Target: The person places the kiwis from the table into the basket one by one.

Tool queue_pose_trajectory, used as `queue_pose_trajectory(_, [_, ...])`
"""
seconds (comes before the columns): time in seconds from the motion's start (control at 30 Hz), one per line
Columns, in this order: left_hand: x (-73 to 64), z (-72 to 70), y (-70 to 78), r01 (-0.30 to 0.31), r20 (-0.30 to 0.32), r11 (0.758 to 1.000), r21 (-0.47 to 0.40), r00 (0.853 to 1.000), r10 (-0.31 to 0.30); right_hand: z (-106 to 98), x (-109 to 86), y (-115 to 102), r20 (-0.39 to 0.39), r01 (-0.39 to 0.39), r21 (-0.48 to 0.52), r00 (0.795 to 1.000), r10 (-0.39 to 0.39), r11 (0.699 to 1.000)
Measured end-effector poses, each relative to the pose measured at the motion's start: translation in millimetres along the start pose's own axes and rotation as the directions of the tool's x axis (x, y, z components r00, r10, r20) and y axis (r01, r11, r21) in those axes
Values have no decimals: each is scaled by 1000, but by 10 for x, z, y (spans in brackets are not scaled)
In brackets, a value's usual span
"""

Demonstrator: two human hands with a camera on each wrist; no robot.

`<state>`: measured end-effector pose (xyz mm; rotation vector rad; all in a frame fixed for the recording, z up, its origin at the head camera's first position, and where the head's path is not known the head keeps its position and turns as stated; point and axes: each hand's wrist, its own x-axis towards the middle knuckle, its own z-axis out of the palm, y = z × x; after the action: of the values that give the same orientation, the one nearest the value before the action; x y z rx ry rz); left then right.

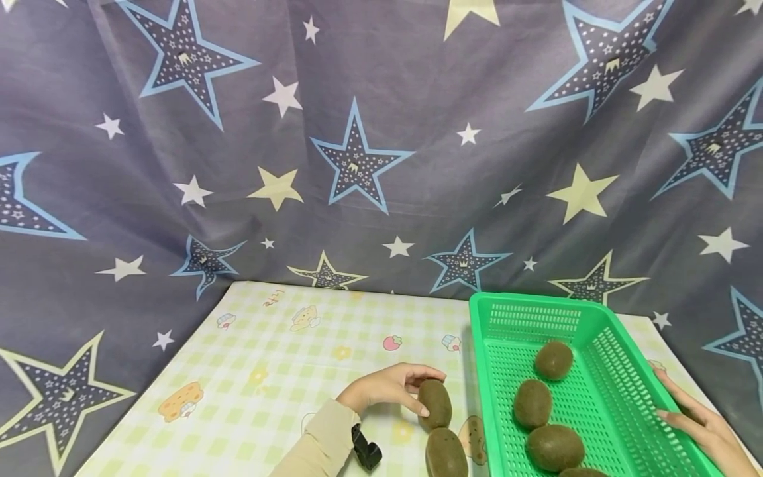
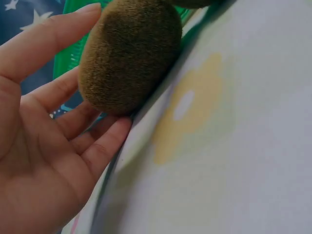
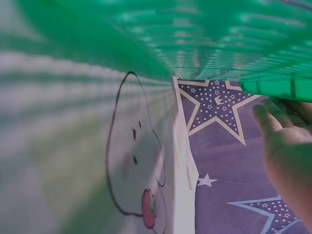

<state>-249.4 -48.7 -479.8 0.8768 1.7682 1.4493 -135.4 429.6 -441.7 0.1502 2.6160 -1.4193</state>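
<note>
My left hand (image 1: 393, 387) is at a brown kiwi (image 1: 435, 404) on the tablecloth, thumb on its near side and fingers round the far end. In the left wrist view, the same kiwi (image 2: 131, 53) sits between the thumb and the fingers (image 2: 105, 144). A second kiwi (image 1: 446, 454) lies just in front of it. My right hand (image 1: 706, 430) holds the right rim of a green plastic basket (image 1: 479, 371), with the thumb over the rim and the other fingers outside. Several kiwis, among them one near the back (image 1: 554, 360), lie in the basket.
The table (image 1: 262, 371) has a green-and-white checked cloth with cartoon prints. Behind it hangs a dark curtain (image 1: 417, 218) with stars. A black strap (image 1: 365, 449) is at my left wrist. The basket fills the table's right side.
</note>
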Motion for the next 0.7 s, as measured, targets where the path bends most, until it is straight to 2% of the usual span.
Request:
queue_pose_trajectory(0.17, [18, 25, 4, -5, 5, 1000, 1, 1000, 5, 2, -19, -26, 1, -2, -11, 1000, 2, 1000])
queue_pose_trajectory(0.4, [17, 42, 15, 6, 47, 1000, -11, 999, -5, -10, -24, -35, 4, -18, -1, 1000, 18, 1000])
queue_pose_trajectory(0.7, [27, 61, -22, -12, 32, 999, 47, 999, 10, 15, -26, 17, -32, 86, -13, 996, -86, 996])
